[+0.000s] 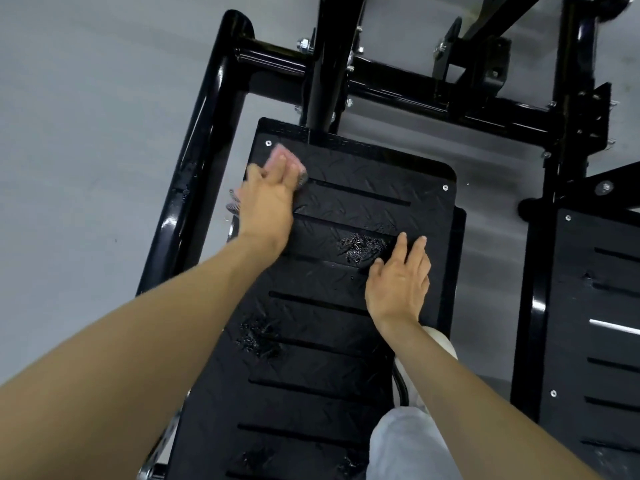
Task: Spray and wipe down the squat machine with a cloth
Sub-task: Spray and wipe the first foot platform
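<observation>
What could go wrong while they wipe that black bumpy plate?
1. The right hand lies flat on the footplate, fingertips right by a wet spray patch. If the person leans on it, the hand might slide.
2. The left hand holds the pink cloth at the far corner, while a second wet patch sits nearer the person. If that one gets missed, the plate could stay slippery for feet.

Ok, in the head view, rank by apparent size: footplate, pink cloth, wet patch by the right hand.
Footplate.
Then wet patch and pink cloth, unranked: the left hand hides much of the cloth.
</observation>
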